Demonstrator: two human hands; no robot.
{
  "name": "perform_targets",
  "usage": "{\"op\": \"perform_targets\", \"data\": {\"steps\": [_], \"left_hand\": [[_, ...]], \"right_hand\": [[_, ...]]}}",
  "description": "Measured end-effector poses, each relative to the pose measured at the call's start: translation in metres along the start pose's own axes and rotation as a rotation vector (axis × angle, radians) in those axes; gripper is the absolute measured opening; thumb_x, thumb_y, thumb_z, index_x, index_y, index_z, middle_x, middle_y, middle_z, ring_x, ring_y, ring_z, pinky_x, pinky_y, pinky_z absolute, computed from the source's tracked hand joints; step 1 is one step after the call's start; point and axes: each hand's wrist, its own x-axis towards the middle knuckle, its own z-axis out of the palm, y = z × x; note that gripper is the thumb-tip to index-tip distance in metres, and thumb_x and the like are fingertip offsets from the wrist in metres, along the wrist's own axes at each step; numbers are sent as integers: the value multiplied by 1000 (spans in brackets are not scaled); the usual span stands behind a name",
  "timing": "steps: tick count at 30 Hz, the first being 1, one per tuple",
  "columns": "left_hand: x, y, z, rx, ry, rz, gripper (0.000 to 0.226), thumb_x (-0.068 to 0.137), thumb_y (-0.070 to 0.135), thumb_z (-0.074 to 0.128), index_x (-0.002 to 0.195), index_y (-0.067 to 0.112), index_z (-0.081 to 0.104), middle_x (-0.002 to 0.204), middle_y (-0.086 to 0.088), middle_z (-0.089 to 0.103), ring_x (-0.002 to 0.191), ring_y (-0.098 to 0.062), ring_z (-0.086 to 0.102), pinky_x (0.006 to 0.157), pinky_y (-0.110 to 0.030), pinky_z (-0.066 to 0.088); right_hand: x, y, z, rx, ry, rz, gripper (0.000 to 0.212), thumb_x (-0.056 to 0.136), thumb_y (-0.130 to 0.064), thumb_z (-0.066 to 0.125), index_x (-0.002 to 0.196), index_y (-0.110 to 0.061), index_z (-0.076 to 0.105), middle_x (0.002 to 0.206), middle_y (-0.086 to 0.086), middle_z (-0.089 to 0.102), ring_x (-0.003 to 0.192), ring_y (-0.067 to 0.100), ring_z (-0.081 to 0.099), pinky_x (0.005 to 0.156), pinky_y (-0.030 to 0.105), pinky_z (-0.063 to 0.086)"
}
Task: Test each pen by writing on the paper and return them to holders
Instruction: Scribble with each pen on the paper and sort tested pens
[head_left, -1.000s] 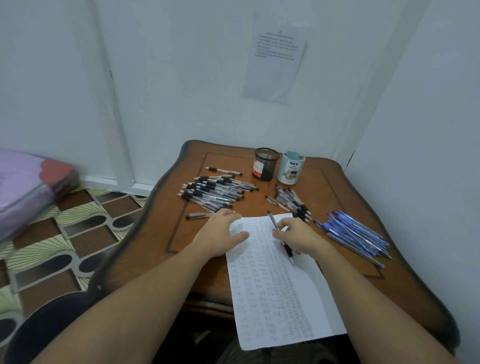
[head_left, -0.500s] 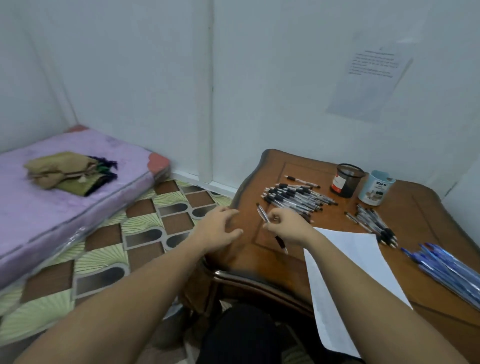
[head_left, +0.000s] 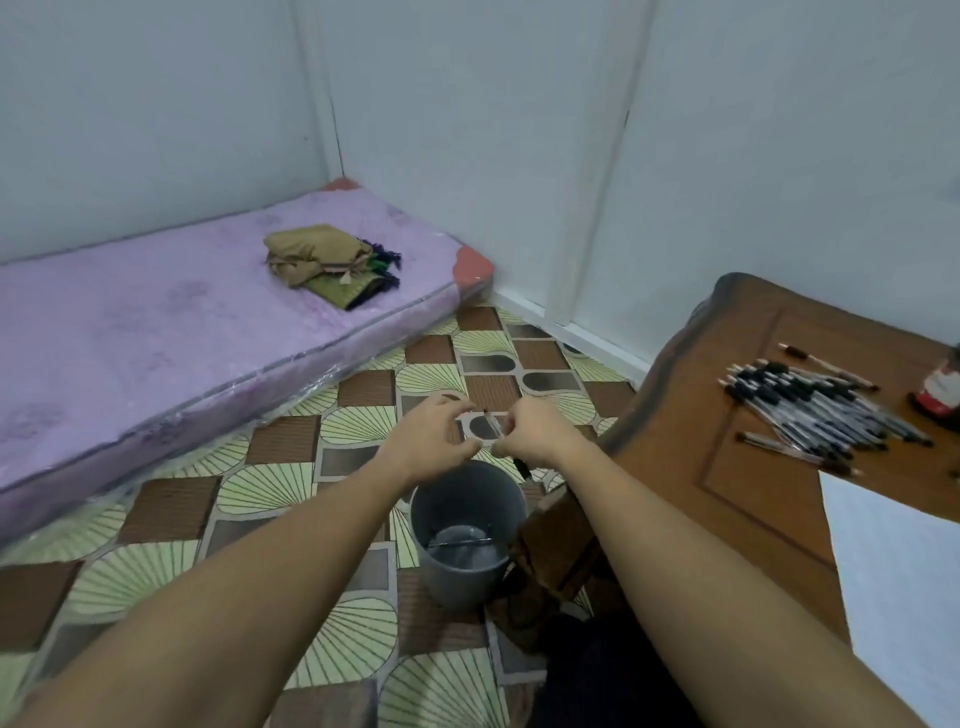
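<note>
Pen (head_left: 494, 425): one, pinched by right hand (head_left: 530, 434)
Left hand (head_left: 434, 439): loosely curled, empty
Bin (head_left: 457, 582): one, below hands, one loose pen (head_left: 460, 543) inside

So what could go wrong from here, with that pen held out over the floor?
1. The right hand holds the pen nearer the far rim of the grey bin than its middle. If released, it may land on the tiled floor.
2. What looks like another pen lies in the bin. If the held one works, dropping it there would miss the holders.
</note>
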Motion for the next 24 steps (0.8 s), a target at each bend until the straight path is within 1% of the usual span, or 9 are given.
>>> {"op": "perform_targets", "data": {"steps": [2, 3, 6, 8, 11, 13, 16, 20, 24], "left_hand": [[0, -13, 7, -2, -10, -29, 60, 92, 41, 63, 146, 20, 46, 142, -3, 50, 129, -17, 47, 106, -33, 38], [1, -19, 10, -6, -16, -39, 60, 92, 42, 63, 146, 21, 46, 142, -3, 50, 129, -17, 47, 106, -33, 37], [3, -32, 20, -20, -33, -60, 61, 92, 40, 64, 147, 20, 46, 147, -2, 48, 134, -17, 43, 112, -34, 33], [6, -38, 24, -20, -37, -66, 60, 92, 38, 63, 147, 18, 46, 148, -2, 47, 136, -17, 42, 114, -34, 32], [9, -41, 29, -27, -33, -76, 60, 93, 37, 63, 147, 18, 46, 148, -2, 46, 136, -17, 42, 113, -33, 32], [11, -38, 30, -29, -31, -77, 60, 93, 36, 64, 147, 19, 45, 148, -1, 46, 136, -16, 43, 114, -34, 33], [15, -26, 27, -36, -9, -58, 59, 92, 38, 63, 146, 21, 46, 143, -2, 49, 129, -17, 49, 108, -34, 39], [23, 6, 21, -87, 47, -7, 55, 92, 37, 63, 143, 23, 49, 142, 0, 50, 122, -15, 53, 105, -37, 45], [31, 60, 22, -84, 60, 120, 52, 95, 33, 62, 143, 22, 48, 143, 1, 49, 128, -15, 46, 106, -34, 39]], "right_hand": [[13, -4, 19, -57, -55, 11, 20, 88, -18, 72, 98, -3, 65, 88, 11, 69, 85, 25, 70, 75, 37, 56], [19, -5, 28, -75, -80, 15, 20, 89, -20, 72, 98, -4, 64, 87, 9, 69, 83, 24, 70, 74, 36, 57], [33, -4, 52, -165, -110, 36, 24, 87, -28, 74, 84, -12, 56, 73, 2, 60, 73, 21, 65, 65, 32, 54], [37, -2, 60, -232, -106, 44, 27, 84, -27, 76, 81, -13, 52, 74, 1, 57, 77, 23, 62, 66, 32, 50], [39, 4, 59, -246, -87, 42, 19, 90, -22, 70, 100, -10, 59, 92, 7, 64, 89, 25, 63, 75, 33, 52], [40, 9, 51, -215, -41, 32, 17, 92, -18, 68, 106, -9, 62, 101, 9, 68, 93, 26, 66, 79, 34, 55], [35, 17, 29, -121, 67, -8, 9, 93, -18, 66, 100, -12, 67, 98, 7, 69, 88, 22, 65, 71, 31, 51], [11, 31, -14, 36, 213, -107, 11, 96, -25, 63, 102, -18, 70, 101, 0, 68, 88, 13, 61, 75, 27, 45], [-25, 70, -62, 104, 384, -87, 12, 96, -25, 62, 97, -18, 71, 102, -2, 68, 93, 13, 60, 82, 32, 50]]}}
